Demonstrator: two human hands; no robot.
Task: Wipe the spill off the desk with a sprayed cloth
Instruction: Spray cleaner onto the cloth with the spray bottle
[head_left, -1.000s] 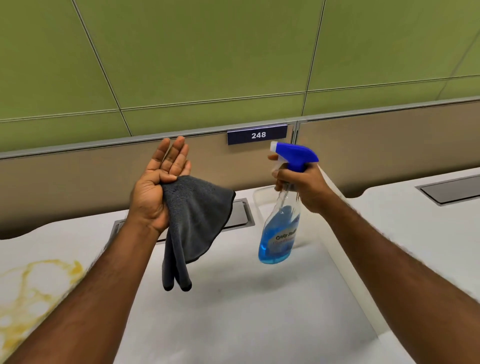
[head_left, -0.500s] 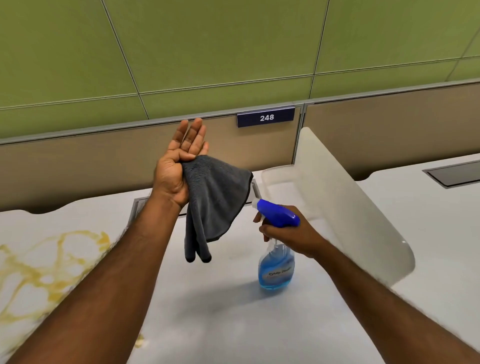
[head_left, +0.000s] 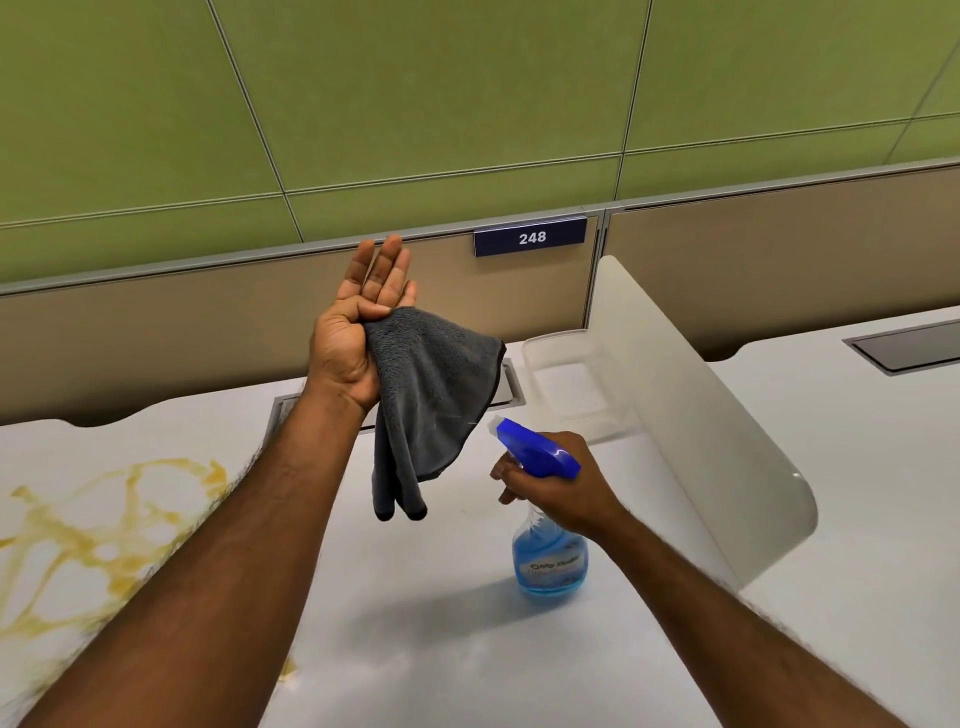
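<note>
The fingers (head_left: 382, 270) of the left hand (head_left: 353, 332) are stretched out flat, palm up, while the thumb pins a grey cloth (head_left: 431, 395) against the palm, so the cloth hangs free above the white table (head_left: 426, 649). On the table's left part lies a yellow spill (head_left: 78, 545), well apart from the cloth. The right hand (head_left: 561, 483) is clenched round the neck of a spray bottle (head_left: 548, 561) of blue liquid, its blue nozzle aimed at the cloth; the bottle seems to stand on the table, though contact is hard to judge.
</note>
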